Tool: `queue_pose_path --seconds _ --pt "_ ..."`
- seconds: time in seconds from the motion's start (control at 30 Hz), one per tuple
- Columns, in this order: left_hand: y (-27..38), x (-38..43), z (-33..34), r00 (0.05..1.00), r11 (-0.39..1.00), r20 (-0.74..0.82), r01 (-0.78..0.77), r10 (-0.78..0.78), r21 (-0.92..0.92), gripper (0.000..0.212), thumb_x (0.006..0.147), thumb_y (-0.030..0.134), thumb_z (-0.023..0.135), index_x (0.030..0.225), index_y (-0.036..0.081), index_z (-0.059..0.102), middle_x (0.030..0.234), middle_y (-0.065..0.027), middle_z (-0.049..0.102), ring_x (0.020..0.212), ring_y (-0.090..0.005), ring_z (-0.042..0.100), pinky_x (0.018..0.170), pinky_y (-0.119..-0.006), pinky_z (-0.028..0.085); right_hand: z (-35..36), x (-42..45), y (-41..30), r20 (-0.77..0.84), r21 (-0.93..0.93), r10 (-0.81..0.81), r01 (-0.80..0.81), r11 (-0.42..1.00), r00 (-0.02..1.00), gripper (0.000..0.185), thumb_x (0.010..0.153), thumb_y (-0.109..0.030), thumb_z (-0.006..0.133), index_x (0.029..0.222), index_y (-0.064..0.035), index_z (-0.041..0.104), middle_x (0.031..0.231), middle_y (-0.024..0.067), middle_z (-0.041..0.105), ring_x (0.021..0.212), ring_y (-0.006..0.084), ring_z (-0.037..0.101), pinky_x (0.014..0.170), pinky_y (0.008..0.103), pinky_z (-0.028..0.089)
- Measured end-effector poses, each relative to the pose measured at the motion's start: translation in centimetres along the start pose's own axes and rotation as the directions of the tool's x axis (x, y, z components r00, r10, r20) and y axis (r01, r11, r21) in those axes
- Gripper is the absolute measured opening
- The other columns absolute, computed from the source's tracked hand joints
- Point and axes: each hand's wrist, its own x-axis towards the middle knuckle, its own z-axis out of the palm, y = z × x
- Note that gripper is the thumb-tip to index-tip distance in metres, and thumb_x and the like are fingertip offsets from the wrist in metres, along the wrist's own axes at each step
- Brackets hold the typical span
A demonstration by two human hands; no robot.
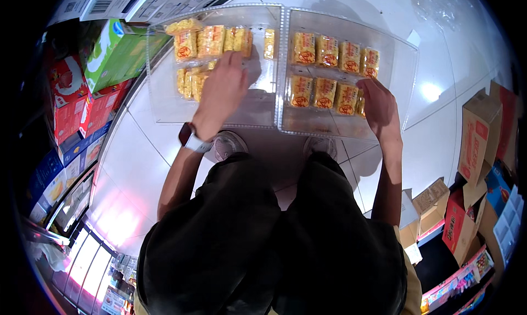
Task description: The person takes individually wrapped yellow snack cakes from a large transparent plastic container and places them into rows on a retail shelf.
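Observation:
Two clear plastic trays lie side by side on the floor before me. The left tray (255, 115) holds yellow wrapped snack packets (211, 41), some standing on edge and one lying across the top. My left hand (224, 90) reaches over this tray, its fingertips at the upper group of packets; its grip is hidden. In the right tray (304, 123), flat packets (325, 93) with red print form two rows. My right hand (381, 105) is over the right end of the lower row, fingertips at a partly covered packet (361, 105). Whether it grips that packet is not visible.
Stacked cartons, among them a green box (113, 55) and red boxes (68, 96), line the left side. Opened cardboard boxes (475, 138) stand at the right. White floor tiles (136, 150) surround the trays, and my shoes (230, 145) are close to their near edges.

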Motion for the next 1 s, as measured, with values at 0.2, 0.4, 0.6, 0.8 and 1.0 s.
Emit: queue_pose_path --seconds 0.2,0.4,0.6,0.8,1.0 --pt "-1.8 2.8 3.1 0.991 0.995 -0.118 0.072 -0.063 0.075 0.031 0.090 0.010 0.065 0.113 -0.007 0.051 0.115 -0.0279 0.057 0.096 -0.0460 0.064 0.078 -0.052 0.053 -0.5 -0.5 -2.1 0.029 -0.055 0.019 -0.017 0.998 0.999 0.022 0.102 -0.020 0.055 0.097 -0.0013 0.066 0.096 0.0171 0.069 0.089 0.0413 0.065 0.077 0.0482 0.053" --pt "-2.3 4.8 3.8 0.994 0.972 0.000 0.111 -0.113 0.206 0.033 0.095 0.027 0.064 0.096 -0.006 0.061 0.099 -0.0270 0.066 0.082 -0.0438 0.069 0.067 -0.052 0.055 -0.3 -0.3 -3.2 0.034 0.014 -0.007 0.007 1.000 0.999 0.026 0.103 -0.022 0.056 0.101 0.0013 0.067 0.096 0.0194 0.068 0.086 0.0426 0.064 0.075 0.0456 0.050" --pt "-1.8 5.4 4.2 0.981 0.970 0.104 0.142 -0.165 0.199 0.038 0.093 0.035 0.066 0.087 -0.003 0.069 0.084 -0.0248 0.072 0.079 -0.0412 0.072 0.065 -0.050 0.058 0.9 -0.4 -3.8 0.020 0.044 -0.061 0.060 0.997 0.998 0.021 0.101 -0.022 0.057 0.097 -0.0025 0.066 0.094 0.0162 0.068 0.087 0.0406 0.065 0.075 0.0476 0.053" --pt "-2.3 6.1 3.8 0.958 0.953 0.106 0.247 -0.268 0.175 0.034 0.091 0.033 0.070 0.096 -0.001 0.067 0.088 -0.0214 0.073 0.081 -0.0425 0.071 0.068 -0.051 0.057 1.5 -0.6 -4.7 0.050 0.057 -0.082 0.080 0.995 0.995 0.018 0.101 -0.020 0.056 0.099 -0.0037 0.064 0.097 0.0174 0.068 0.088 0.0415 0.065 0.076 0.0491 0.053" --pt "-2.8 6.3 5.3 0.988 0.980 0.007 0.153 -0.154 -0.124 0.038 0.089 0.032 0.074 0.100 -0.001 0.059 0.090 -0.0194 0.071 0.088 -0.0404 0.070 0.074 -0.049 0.054 1.7 -0.6 -5.5 0.056 0.076 -0.108 0.104 0.992 0.993 0.017 0.101 -0.019 0.056 0.100 -0.0040 0.064 0.095 0.0176 0.067 0.088 0.0414 0.065 0.076 0.0494 0.052"
